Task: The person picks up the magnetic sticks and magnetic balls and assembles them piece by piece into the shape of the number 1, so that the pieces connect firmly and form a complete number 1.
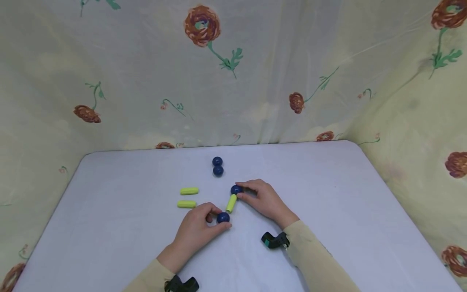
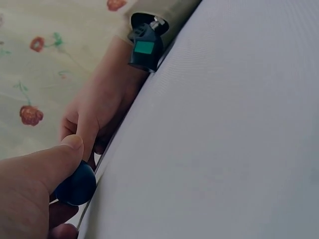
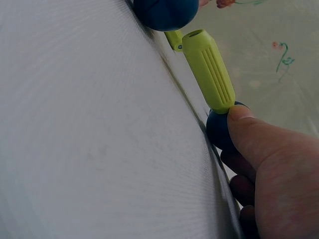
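Observation:
Near the table's middle my left hand [image 1: 197, 228] pinches a dark blue ball [image 1: 223, 217] between thumb and fingers; in the left wrist view that ball [image 2: 76, 185] sits under the thumb. My right hand [image 1: 263, 199] grips another blue ball [image 1: 236, 190] farther back. A yellow-green ribbed rod [image 1: 231, 203] lies between the two balls. In the right wrist view this rod [image 3: 209, 72] meets the right-hand ball [image 3: 220, 130] at one end, and its other end shows a hole. The left-hand ball [image 3: 166, 11] appears apart from that open end.
Two more blue balls [image 1: 217, 170] stand together at the back. Left of the hands lie two loose yellow-green rods, the farther rod [image 1: 189, 191] and the nearer rod [image 1: 186, 204]. The white tabletop [image 1: 120, 211] ends at a flowered curtain [image 1: 255, 81].

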Available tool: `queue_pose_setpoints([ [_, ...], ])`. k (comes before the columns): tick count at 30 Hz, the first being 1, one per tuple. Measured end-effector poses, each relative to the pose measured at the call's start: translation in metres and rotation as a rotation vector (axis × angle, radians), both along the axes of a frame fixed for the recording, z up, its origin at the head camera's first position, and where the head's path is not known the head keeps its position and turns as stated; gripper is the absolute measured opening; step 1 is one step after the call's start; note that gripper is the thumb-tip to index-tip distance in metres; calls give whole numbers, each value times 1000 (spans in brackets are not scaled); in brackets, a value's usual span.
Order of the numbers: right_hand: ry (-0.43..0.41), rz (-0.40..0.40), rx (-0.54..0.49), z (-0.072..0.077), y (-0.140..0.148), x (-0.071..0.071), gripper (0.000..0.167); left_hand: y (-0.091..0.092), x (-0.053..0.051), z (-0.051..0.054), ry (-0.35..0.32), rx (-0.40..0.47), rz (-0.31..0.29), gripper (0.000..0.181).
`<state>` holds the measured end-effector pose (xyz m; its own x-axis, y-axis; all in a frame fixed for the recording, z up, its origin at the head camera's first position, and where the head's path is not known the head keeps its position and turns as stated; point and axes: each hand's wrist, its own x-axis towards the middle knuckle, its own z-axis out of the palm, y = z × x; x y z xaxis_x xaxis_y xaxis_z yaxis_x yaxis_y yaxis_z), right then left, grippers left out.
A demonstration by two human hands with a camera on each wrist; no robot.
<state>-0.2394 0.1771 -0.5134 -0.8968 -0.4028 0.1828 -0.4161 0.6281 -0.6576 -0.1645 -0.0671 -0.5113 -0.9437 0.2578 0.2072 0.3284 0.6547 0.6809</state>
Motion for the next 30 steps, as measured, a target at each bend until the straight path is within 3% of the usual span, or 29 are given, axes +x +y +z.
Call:
queue_pose_setpoints([
  [11,3,9,-4,1,-1,0,41,3,-1,-2,35,-5,12,37],
  [30,-11,-16,12,-1,0,0,40,3,0,-1,-3,-56,6,35],
])
